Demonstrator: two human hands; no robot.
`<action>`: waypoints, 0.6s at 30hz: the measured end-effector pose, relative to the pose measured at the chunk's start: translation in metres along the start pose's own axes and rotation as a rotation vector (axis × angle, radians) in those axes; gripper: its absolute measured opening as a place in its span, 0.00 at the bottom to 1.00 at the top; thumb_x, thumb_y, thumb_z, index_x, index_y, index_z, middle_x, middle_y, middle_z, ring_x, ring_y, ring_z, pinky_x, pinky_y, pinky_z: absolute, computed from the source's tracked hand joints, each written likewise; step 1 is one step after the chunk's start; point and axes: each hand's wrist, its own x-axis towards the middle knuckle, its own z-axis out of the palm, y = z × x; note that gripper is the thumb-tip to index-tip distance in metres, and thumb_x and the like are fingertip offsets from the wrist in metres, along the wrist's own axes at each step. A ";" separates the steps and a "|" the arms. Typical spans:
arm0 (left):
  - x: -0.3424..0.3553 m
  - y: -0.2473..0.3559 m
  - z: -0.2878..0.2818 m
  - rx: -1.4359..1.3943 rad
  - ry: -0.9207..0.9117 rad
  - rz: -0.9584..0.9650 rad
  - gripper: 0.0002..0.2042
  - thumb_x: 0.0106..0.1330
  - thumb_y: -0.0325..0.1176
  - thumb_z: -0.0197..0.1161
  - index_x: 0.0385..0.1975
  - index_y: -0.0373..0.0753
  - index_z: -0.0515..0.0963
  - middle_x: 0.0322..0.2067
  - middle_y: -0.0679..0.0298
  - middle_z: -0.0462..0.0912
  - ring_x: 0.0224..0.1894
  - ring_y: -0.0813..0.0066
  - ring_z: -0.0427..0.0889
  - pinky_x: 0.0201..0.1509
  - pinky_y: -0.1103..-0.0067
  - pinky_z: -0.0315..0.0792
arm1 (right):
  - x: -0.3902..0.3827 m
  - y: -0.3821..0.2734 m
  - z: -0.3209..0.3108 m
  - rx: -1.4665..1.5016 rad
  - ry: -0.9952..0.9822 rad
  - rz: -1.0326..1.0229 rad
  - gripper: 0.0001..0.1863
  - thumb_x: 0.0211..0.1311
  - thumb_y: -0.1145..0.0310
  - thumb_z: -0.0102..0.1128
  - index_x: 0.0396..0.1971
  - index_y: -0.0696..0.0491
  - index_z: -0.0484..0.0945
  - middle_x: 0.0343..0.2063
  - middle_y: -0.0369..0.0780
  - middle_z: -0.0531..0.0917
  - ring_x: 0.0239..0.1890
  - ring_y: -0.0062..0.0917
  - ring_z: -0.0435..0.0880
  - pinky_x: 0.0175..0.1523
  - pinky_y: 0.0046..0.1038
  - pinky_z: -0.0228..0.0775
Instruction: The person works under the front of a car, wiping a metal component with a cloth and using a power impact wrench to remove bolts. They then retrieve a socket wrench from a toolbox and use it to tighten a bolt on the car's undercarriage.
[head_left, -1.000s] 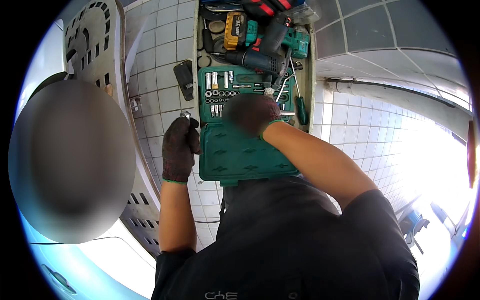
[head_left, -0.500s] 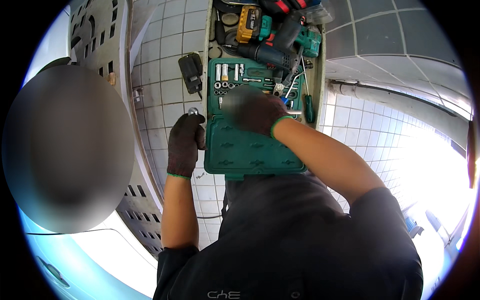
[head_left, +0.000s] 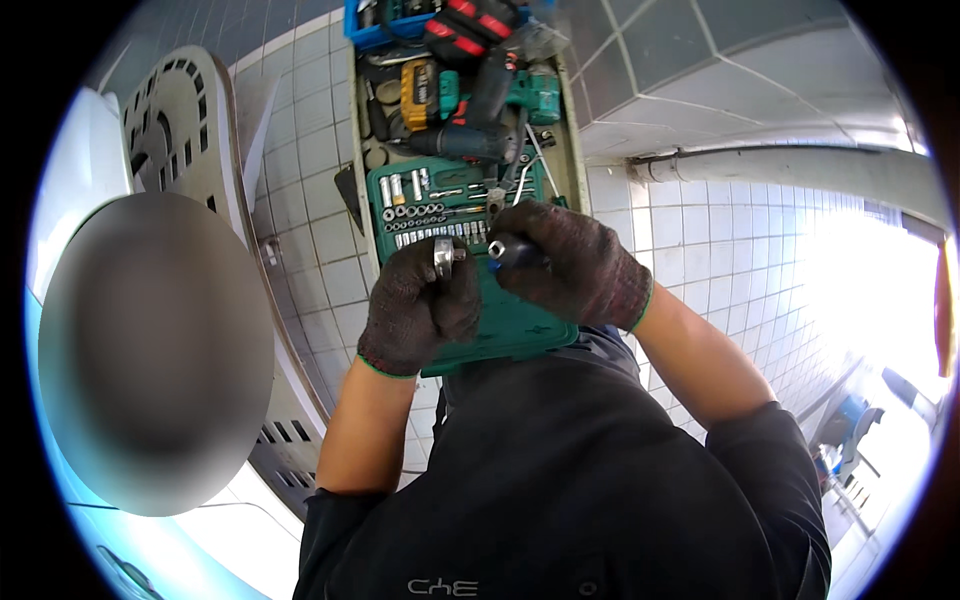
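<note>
My left hand [head_left: 405, 315], in a dark knitted glove, is closed around a ratchet wrench; the shiny ratchet head [head_left: 444, 257] shows above the fingers, its square drive turned to the right. Close beside it, my right hand [head_left: 580, 262], gloved too, grips a dark piece with a round silver hollow end [head_left: 496, 250], which looks like a socket. A small gap separates the two pieces. Beneath both hands lies an open green socket set case [head_left: 378, 200], with rows of sockets [head_left: 412, 211] in its far half. My gloves cover part of its near half.
The case rests on a narrow tool tray [head_left: 572, 150]. Beyond it lie a dark cordless drill [head_left: 455, 143], a yellow battery [head_left: 419, 95], a green tool [head_left: 540, 97] and a blue bin [head_left: 372, 37]. A slotted pale panel [head_left: 190, 110] stands left; a pipe [head_left: 760, 172] runs right.
My right hand has lifted from the sockets, now with the silver-ended piece in it. My left hand has brought the ratchet wrench rightward over the case. The view has shifted.
</note>
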 end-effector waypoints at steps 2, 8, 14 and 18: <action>0.009 -0.009 0.033 0.054 0.145 0.013 0.21 0.75 0.51 0.60 0.25 0.41 0.73 0.15 0.65 0.67 0.12 0.68 0.64 0.16 0.70 0.58 | -0.019 0.009 -0.003 0.012 0.084 -0.031 0.22 0.62 0.66 0.75 0.55 0.54 0.82 0.40 0.47 0.88 0.44 0.46 0.90 0.49 0.43 0.83; 0.029 -0.032 0.076 0.222 0.010 -0.207 0.20 0.76 0.54 0.62 0.36 0.40 0.79 0.19 0.66 0.71 0.17 0.69 0.70 0.23 0.69 0.71 | -0.097 0.016 -0.039 -0.005 0.253 -0.005 0.19 0.63 0.64 0.73 0.51 0.53 0.83 0.39 0.48 0.88 0.44 0.50 0.89 0.48 0.45 0.82; 0.047 -0.073 0.189 0.831 0.050 -0.287 0.14 0.72 0.41 0.64 0.32 0.36 0.80 0.20 0.67 0.77 0.20 0.80 0.74 0.26 0.78 0.68 | -0.215 0.035 -0.081 0.048 0.136 0.196 0.18 0.66 0.58 0.72 0.50 0.52 0.84 0.38 0.47 0.89 0.44 0.48 0.89 0.48 0.44 0.82; 0.055 -0.131 0.255 1.073 -0.317 -0.319 0.10 0.70 0.35 0.64 0.35 0.33 0.84 0.23 0.69 0.77 0.28 0.82 0.75 0.32 0.81 0.69 | -0.318 0.064 -0.092 0.458 -0.010 0.298 0.20 0.64 0.53 0.75 0.46 0.53 0.86 0.35 0.48 0.89 0.43 0.44 0.90 0.49 0.40 0.81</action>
